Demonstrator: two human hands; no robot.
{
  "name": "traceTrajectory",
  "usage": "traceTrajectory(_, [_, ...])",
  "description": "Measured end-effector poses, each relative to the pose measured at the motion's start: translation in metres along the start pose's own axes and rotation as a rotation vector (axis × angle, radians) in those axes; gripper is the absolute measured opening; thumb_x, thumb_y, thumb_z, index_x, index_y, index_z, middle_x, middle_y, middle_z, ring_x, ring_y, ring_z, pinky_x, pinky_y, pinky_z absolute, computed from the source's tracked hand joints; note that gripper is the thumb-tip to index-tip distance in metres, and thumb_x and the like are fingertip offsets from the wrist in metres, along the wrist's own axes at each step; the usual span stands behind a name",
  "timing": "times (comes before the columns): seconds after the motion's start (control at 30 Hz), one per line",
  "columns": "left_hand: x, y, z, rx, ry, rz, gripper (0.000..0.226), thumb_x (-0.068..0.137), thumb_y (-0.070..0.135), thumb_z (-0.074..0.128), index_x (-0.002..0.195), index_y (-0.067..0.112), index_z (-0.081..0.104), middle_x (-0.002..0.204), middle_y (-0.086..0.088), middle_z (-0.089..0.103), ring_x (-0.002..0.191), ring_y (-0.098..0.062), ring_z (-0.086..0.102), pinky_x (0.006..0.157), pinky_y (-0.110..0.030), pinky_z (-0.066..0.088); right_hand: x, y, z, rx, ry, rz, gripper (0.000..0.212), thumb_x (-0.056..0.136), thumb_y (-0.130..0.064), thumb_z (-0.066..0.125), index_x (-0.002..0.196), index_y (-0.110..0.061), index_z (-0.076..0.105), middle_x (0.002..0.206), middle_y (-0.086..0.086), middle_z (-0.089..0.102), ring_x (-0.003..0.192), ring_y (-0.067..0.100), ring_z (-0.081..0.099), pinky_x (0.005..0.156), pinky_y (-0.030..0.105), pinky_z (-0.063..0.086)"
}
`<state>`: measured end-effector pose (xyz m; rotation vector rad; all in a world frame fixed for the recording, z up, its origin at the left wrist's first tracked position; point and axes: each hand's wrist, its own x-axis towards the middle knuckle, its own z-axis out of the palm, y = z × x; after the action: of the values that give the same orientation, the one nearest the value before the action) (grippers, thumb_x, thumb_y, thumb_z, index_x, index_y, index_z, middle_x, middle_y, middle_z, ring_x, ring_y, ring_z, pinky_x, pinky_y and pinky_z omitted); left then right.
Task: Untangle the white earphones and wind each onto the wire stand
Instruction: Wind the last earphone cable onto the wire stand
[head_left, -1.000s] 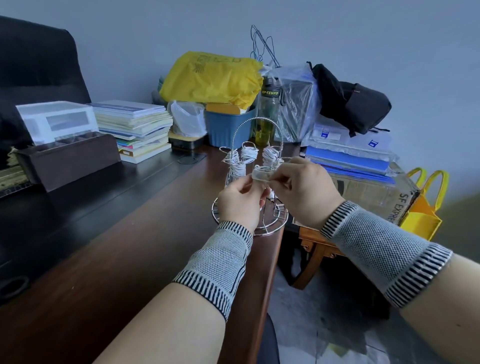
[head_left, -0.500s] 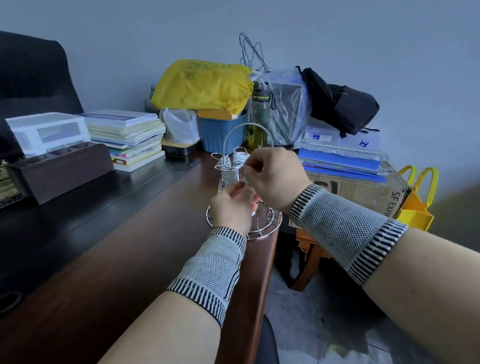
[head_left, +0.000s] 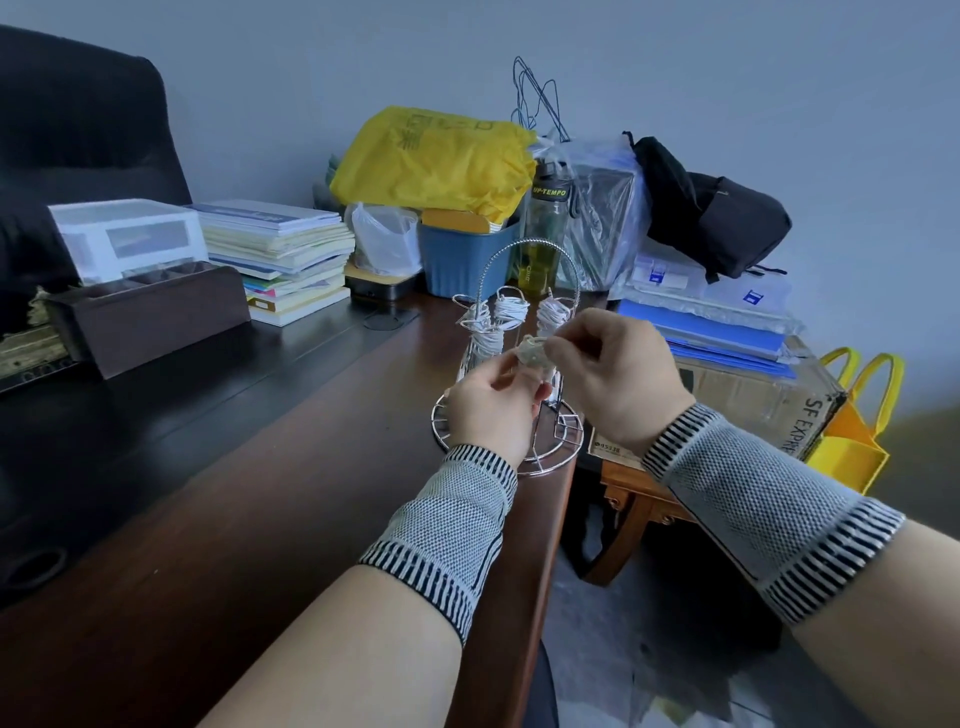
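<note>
**Here, a bundle of earphone cord held at the stand, ready for winding**

Head view. Centrally, the wire stand (head_left: 506, 384) sits on the brown desk (head_left: 218, 519) close to its right edge, a round base below and an arched handle above. Three of its upright prongs already carry wound white earphones (head_left: 511, 312), ranged from 10 to 1 o'clock of the hands. The left hand (head_left: 491, 408) is at 7 o'clock of the stand's centre, its fingers curled upward and pinching the lower part of a small whitish earphone bundle (head_left: 531, 355). The right hand (head_left: 613, 376), at 3 o'clock of that bundle, pinches its upper part between thumb and forefinger; the other fingers are curled in. Both hands hold the bundle in front of the stand; whether it touches a prong cannot be told, as blur hides the detail.

Judged step: most sets appear wound, and this one is being prepared or seated. The next move probably calls for finding a free end, keeping light tension, and looping it round a vacant prong without disturbing the neighbouring coils. Behind, at 12 o'clock, stands a green bottle (head_left: 548, 228).
</note>
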<state>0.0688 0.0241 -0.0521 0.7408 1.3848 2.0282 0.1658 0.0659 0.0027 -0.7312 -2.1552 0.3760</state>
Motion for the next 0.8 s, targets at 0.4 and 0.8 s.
traceTrajectory(0.4, [-0.004, 0.000, -0.002, 0.015, -0.016, -0.018, 0.021, 0.089, 0.003, 0.064, 0.075, 0.017, 0.073, 0.077, -0.004, 0.075, 0.079, -0.021, 0.073, 0.075, -0.034, 0.057, -0.024, 0.035, 0.000, 0.048, -0.081, 0.175, 0.016, 0.086, -0.026, 0.069, 0.071, -0.026, 0.064, 0.064, -0.013, 0.062, 0.056, -0.002, 0.055, 0.060, 0.016, 0.044])
traceTrajectory(0.8, [-0.002, 0.000, -0.002, -0.051, 0.007, -0.044, 0.019, 0.093, 0.007, 0.062, 0.112, 0.006, 0.066, 0.068, 0.006, 0.072, 0.070, -0.004, 0.071, 0.065, -0.017, 0.056, -0.025, 0.045, -0.002, 0.096, -0.031, 0.402, 0.015, 0.088, -0.028, 0.068, 0.080, -0.015, 0.068, 0.064, -0.009, 0.059, 0.056, 0.003, 0.049, 0.059, 0.022, 0.041])
